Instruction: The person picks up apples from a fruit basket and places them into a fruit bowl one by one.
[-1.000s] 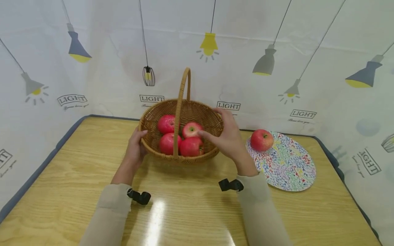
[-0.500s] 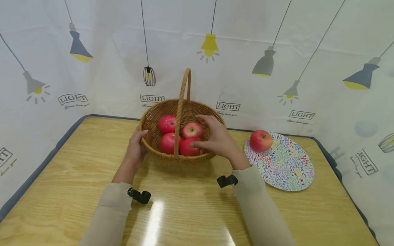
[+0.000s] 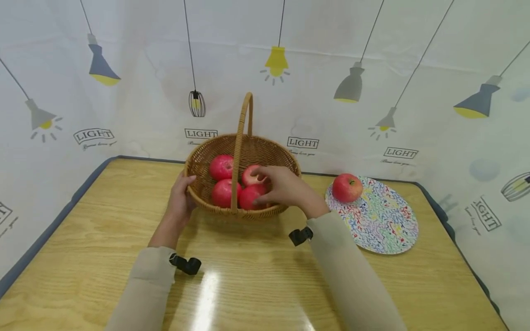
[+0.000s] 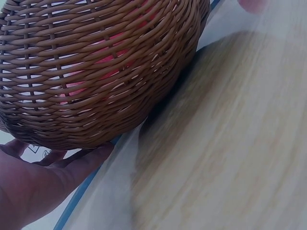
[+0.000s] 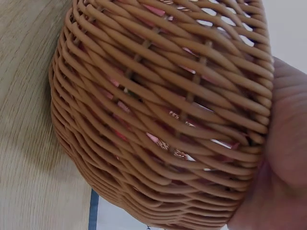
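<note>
Far right apple (image 3: 249, 176): lies inside the wicker basket (image 3: 265, 147), right of the arched handle (image 3: 239, 142); in full sight half a second ago, now partly covered by fingers.
Near right apple (image 3: 249, 197): sits just in front, with the thumb before the right part; touching or merely overlapping in view, cannot tell.
Right hand (image 3: 285, 187): at the right rim a second ago, then above the fruit, now lower and farther in; fingers bent partway, thumb spread apart from the fingertips; whether gripping an apple, cannot tell. Seemingly busy with fruit rather than rim.
Far left apple (image 3: 221, 167) and near left apple (image 3: 223, 193): undisturbed, left of and partly behind the handle.
Left hand (image 3: 181, 197): unchanged; grips the basket's left side, thumb at the rim, fingers outside, apparently for steadiness.
Fifth apple (image 3: 347, 188): remains on the squiggle-patterned round mat (image 3: 385, 225), well right of the basket.
Wood-grain table (image 3: 248, 271): beneath everything, backed by a lamp-printed curtain (image 3: 145, 92).
</note>
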`<control>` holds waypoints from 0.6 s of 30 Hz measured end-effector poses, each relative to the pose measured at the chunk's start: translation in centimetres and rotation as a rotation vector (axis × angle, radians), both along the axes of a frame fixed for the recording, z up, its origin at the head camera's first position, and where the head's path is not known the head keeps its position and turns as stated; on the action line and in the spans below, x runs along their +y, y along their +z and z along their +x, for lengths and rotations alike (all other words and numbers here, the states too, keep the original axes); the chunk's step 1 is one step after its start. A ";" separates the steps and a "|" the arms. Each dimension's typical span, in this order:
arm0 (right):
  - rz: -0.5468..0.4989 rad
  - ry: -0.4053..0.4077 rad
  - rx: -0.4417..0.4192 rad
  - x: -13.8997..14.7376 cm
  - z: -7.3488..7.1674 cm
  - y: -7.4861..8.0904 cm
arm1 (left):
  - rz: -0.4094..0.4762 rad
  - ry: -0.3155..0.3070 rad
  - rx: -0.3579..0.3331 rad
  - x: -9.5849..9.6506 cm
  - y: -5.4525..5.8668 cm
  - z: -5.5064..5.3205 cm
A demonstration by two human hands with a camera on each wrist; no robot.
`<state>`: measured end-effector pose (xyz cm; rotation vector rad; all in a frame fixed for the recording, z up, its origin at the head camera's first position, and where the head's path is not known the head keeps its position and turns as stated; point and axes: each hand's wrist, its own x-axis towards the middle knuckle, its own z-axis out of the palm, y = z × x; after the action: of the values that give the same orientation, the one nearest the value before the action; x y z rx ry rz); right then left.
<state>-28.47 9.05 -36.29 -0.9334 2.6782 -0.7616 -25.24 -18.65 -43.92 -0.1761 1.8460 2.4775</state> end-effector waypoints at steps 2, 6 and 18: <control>0.017 0.000 -0.018 -0.1 -0.1 0.0 | 0.002 -0.004 -0.001 0.0 0.0 0.0; 0.053 0.013 -0.041 -0.3 -0.2 0.2 | -0.008 -0.010 -0.008 -0.1 -0.1 -0.1; 0.152 0.077 -0.044 -1.0 -0.8 0.2 | -0.008 -0.009 -0.007 0.0 0.0 -0.1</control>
<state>-29.28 8.04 -36.08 -0.9635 2.6031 -0.5478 -25.34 -18.70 -43.91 -0.1767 1.8497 2.4613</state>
